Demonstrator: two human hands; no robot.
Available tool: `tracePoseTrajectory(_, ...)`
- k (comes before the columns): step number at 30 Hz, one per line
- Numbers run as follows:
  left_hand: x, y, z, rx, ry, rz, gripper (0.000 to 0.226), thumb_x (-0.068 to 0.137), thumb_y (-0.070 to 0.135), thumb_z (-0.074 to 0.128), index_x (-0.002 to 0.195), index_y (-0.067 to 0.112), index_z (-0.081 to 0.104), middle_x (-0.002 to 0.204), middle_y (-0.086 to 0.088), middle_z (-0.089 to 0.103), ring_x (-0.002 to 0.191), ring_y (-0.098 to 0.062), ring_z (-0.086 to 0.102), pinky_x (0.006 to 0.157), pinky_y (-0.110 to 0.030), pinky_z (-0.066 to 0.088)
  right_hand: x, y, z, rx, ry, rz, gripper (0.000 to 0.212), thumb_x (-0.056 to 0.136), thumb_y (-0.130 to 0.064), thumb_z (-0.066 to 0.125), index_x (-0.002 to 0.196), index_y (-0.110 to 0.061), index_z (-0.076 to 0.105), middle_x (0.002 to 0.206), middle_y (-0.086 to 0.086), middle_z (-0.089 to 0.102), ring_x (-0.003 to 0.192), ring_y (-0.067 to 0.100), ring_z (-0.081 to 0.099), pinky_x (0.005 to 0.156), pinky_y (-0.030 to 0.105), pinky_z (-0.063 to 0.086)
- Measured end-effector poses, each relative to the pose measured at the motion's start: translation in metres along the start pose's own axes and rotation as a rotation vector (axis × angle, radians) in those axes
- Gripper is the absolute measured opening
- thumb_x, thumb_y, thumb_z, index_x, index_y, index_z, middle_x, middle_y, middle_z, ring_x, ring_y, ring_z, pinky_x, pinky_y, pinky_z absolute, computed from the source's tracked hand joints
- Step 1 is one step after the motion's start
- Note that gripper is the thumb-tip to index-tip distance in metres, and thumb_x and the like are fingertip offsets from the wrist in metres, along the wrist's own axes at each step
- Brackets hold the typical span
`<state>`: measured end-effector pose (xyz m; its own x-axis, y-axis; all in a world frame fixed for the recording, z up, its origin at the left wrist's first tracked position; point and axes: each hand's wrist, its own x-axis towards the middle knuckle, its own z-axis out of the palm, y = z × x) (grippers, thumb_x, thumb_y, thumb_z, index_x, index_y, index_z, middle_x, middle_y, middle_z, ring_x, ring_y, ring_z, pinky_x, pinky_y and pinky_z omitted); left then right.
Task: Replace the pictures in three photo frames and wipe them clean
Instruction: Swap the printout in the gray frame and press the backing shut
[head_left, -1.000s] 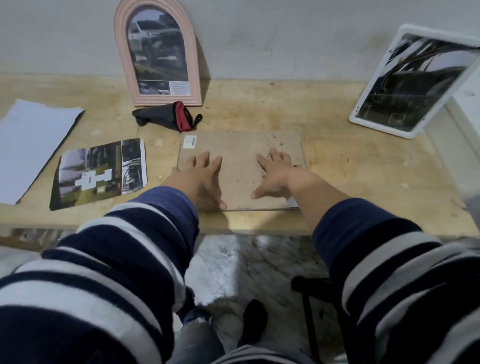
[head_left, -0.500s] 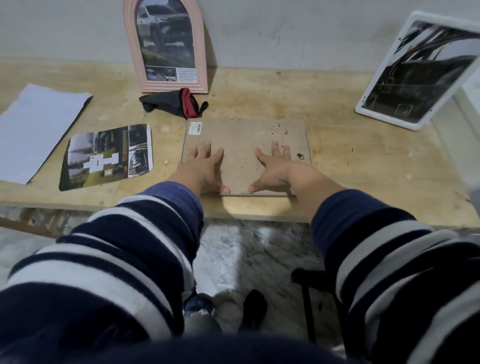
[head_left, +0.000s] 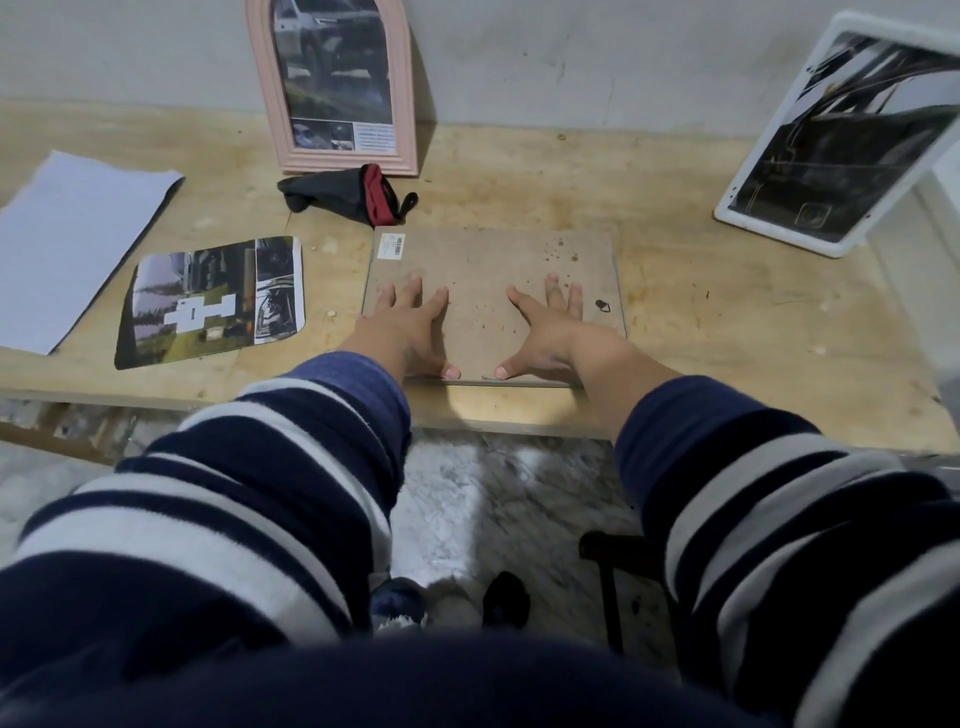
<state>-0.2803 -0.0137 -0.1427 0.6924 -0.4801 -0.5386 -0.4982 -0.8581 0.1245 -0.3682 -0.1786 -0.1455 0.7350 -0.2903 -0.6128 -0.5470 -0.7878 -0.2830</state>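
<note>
While both hands press flat on it, a photo frame (head_left: 493, 291) lies face down near the front edge of the wooden counter (head_left: 727, 332).

On the counter, from large to small: a white frame (head_left: 748, 218) with a dark picture leans at the far right, a pink arched frame (head_left: 332, 156) with a car picture stands against the wall, and a white sheet of paper (head_left: 72, 239) lies at the far left. Beside the paper lies a printed picture (head_left: 208, 301), and a black and red cloth (head_left: 348, 195) sits just in front of the pink frame. The left hand (head_left: 405, 332) and the right hand (head_left: 550, 332) rest on the brown backing board with fingers (head_left: 415, 291) spread open, gripping nothing. A small barcode sticker (head_left: 392, 244) is on the board's far left corner, and a small black hanger clip (head_left: 601, 305) is near the right hand.
</note>
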Motion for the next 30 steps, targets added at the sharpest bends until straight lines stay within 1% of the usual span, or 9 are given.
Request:
tracePoseTrajectory(4,-0.001,0.001,0.0,-0.017,0.003,0.001,0.112,0.077,0.048,0.074,0.152,0.034,-0.008,0.159,0.0,-0.021,0.146,-0.031,-0.016,0.116,-0.06,0.008,-0.004,0.004,-0.001,-0.044,-0.022,0.013,0.118,0.071,-0.053,0.076,0.145,-0.05,-0.016,0.148,-0.004,-0.043,0.137,0.023,-0.04,0.104,0.075,-0.006)
tracePoseTrajectory(10,-0.002,0.003,0.0,-0.032,-0.005,-0.01,0.112,0.077,0.045,0.075,0.152,0.034,-0.008,0.159,0.0,-0.021,0.146,-0.031,-0.016,0.115,-0.062,0.006,-0.003,-0.01,0.001,-0.024,-0.034,0.096,0.12,0.074,-0.044,0.077,0.141,-0.052,-0.022,0.146,-0.006,-0.047,0.136,0.025,-0.041,0.1,0.079,-0.004)
tracePoseTrajectory(16,-0.002,0.002,0.0,-0.056,-0.01,-0.014,0.114,0.075,0.043,0.077,0.152,0.035,-0.006,0.159,0.002,-0.02,0.146,-0.03,-0.017,0.116,-0.061,0.006,-0.008,0.008,0.009,0.007,0.055,-0.021,0.109,0.072,-0.053,0.075,0.145,-0.054,-0.006,0.152,-0.009,-0.037,0.139,0.019,-0.037,0.101,0.074,-0.011)
tracePoseTrajectory(19,0.001,0.003,-0.005,-0.114,-0.014,-0.032,0.116,0.067,0.038,0.083,0.152,0.033,0.004,0.16,0.001,-0.012,0.147,-0.032,-0.011,0.116,-0.06,0.009,-0.007,0.018,0.016,0.109,0.168,-0.076,0.079,0.085,-0.046,0.062,0.147,-0.05,0.014,0.158,-0.012,-0.021,0.145,0.014,-0.024,0.109,0.063,-0.015)
tracePoseTrajectory(21,0.001,0.007,-0.01,-0.131,-0.022,-0.066,0.112,0.066,0.032,0.084,0.151,0.028,0.012,0.16,-0.002,-0.003,0.146,-0.034,0.0,0.115,-0.058,0.016,-0.008,0.024,0.018,0.151,0.291,-0.099,0.057,0.094,-0.03,0.05,0.146,-0.044,0.03,0.161,-0.012,-0.001,0.148,0.011,-0.007,0.116,0.053,-0.008)
tracePoseTrajectory(22,0.003,0.015,-0.014,-0.115,-0.029,-0.072,0.107,0.065,0.031,0.081,0.149,0.025,0.014,0.158,-0.005,0.003,0.144,-0.035,0.007,0.114,-0.056,0.02,-0.01,0.028,0.015,0.159,0.37,-0.089,0.052,0.095,-0.021,0.046,0.143,-0.039,0.038,0.16,-0.011,0.011,0.148,0.012,0.005,0.118,0.047,0.0)
tracePoseTrajectory(25,0.007,0.038,-0.017,-0.073,-0.007,-0.076,0.102,0.067,0.036,0.073,0.147,0.016,0.013,0.154,-0.006,0.008,0.143,-0.032,0.009,0.114,-0.055,0.021,-0.012,0.039,0.01,0.108,0.577,-0.03,0.052,0.089,-0.006,0.044,0.135,-0.028,0.052,0.142,-0.006,0.042,0.133,0.016,0.032,0.107,0.035,0.024)
tracePoseTrajectory(27,0.019,0.053,-0.02,-0.069,0.027,-0.012,0.096,0.073,0.036,0.071,0.149,0.016,0.015,0.157,-0.001,0.005,0.145,-0.029,0.004,0.115,-0.058,0.013,-0.009,0.045,0.007,0.046,0.614,0.003,0.054,0.087,-0.004,0.045,0.136,-0.025,0.051,0.135,-0.004,0.044,0.126,0.018,0.036,0.101,0.034,0.029)
tracePoseTrajectory(30,0.039,0.072,-0.03,-0.06,0.058,0.087,0.08,0.084,0.023,0.061,0.15,0.018,0.018,0.16,0.004,0.002,0.147,-0.025,0.001,0.116,-0.059,0.008,0.002,0.048,0.001,0.027,0.614,0.049,0.056,0.085,-0.004,0.045,0.138,-0.023,0.046,0.137,-0.002,0.04,0.125,0.02,0.035,0.097,0.033,0.031)
